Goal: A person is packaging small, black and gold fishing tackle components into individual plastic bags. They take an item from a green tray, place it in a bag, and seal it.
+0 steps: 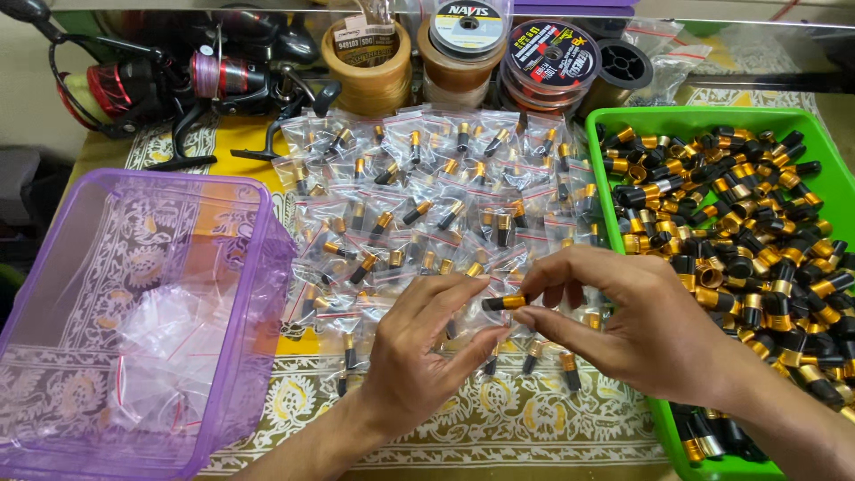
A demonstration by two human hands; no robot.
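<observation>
1. The left hand (pixel 419 352) and the right hand (pixel 637 321) meet fingertip to fingertip over the table, both pinching one small black cap with a gold band (pixel 504 303). The cap lies level between them, the left thumb and forefinger on its black end and the right thumb and forefinger on its gold end.
2. Directly beyond and beneath the hands lies a spread of small clear zip bags (pixel 427 196), each holding one black-and-gold piece; they overlap in loose rows.
3. A few bagged pieces lie just below the fingertips, between the two wrists.
4. To the right of the right hand, partly under its wrist, sits a green tray (pixel 598 151) heaped with loose black-and-gold caps.
5. To the left of the left hand, well apart from it, stands a see-through purple plastic box (pixel 258 267), with some empty clear bags in its bottom.
6. Everything rests on a patterned cloth (pixel 525 419) in yellow and cream.
7. Far beyond the hands, at the back edge, stand spools of fishing line (pixel 463 40), and to their left lie fishing reels (pixel 214 76), one with red trim.
</observation>
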